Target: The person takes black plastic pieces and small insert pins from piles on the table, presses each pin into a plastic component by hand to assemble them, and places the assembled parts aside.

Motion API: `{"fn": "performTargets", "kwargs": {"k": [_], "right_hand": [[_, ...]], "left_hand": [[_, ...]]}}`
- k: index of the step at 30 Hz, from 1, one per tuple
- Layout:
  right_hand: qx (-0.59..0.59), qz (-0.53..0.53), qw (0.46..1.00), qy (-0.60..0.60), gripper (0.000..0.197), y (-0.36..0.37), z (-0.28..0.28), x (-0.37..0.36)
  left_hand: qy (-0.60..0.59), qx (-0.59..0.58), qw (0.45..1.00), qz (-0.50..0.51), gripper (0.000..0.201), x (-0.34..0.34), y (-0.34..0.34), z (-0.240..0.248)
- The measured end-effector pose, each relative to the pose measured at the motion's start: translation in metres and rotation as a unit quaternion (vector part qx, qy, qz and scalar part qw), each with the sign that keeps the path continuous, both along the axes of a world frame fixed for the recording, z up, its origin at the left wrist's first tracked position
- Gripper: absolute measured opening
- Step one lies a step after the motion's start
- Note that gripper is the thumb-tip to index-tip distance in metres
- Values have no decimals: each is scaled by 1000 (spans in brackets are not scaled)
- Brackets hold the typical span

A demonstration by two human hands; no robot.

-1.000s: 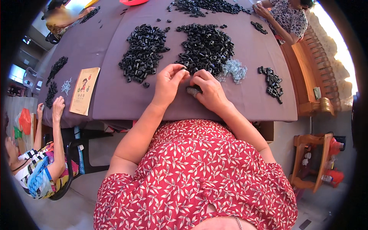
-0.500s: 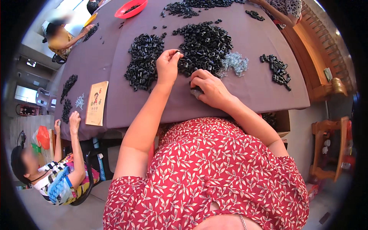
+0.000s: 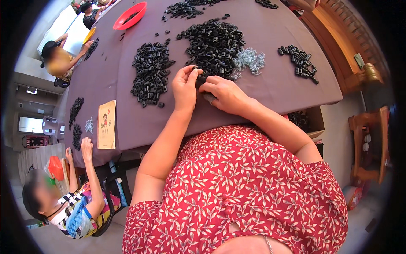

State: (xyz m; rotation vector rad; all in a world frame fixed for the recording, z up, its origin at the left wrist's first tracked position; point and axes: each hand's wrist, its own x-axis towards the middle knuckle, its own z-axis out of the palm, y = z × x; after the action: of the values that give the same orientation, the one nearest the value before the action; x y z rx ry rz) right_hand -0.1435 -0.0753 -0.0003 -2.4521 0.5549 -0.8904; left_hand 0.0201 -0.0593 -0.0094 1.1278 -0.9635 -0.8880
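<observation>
My left hand [image 3: 184, 89] pinches a small black plastic part [image 3: 195, 68] between thumb and fingertips, in front of the gap between two heaps. Close beside it, my right hand [image 3: 226, 94] is curled shut, fingertips almost meeting the left hand's. Something dark shows between the two hands, but what the right fingers grip is hidden. A grey patch [image 3: 209, 98] shows beneath that hand; I cannot tell what it is. Beyond lie a big heap of black plastic parts [image 3: 215, 44] and a second heap of black parts [image 3: 150, 74] to its left. Small see-through pieces [image 3: 250, 60] touch the big heap's right side.
Assembled-looking black pieces [image 3: 299, 63] lie on the right of the brown tablecloth [image 3: 270, 93]. A worn booklet [image 3: 106, 125] lies left. A red bowl [image 3: 130, 16] stands far left. Co-workers sit along the left side; one's hand [image 3: 86, 148] is near small piles.
My right hand has moved left and up to meet my left hand, which still pinches a black part. The whole view has shifted slightly, with the heaps now higher and further left.
</observation>
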Motion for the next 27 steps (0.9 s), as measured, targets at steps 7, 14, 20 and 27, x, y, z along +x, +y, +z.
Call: {"fn": "performTargets", "kwargs": {"k": [7, 14, 20, 27], "right_hand": [[161, -42, 977, -131, 15, -14, 1, -5], [440, 17, 872, -212, 12, -18, 17, -13], [194, 4, 974, -119, 21, -12, 16, -9], [347, -6, 931, -115, 18, -7, 27, -13]], "left_hand": [[-69, -45, 996, 33, 15, -2, 31, 13], [13, 24, 994, -105, 16, -16, 54, 13], [29, 38, 991, -128, 17, -8, 52, 9], [47, 29, 989, -139, 17, -8, 51, 9]]}}
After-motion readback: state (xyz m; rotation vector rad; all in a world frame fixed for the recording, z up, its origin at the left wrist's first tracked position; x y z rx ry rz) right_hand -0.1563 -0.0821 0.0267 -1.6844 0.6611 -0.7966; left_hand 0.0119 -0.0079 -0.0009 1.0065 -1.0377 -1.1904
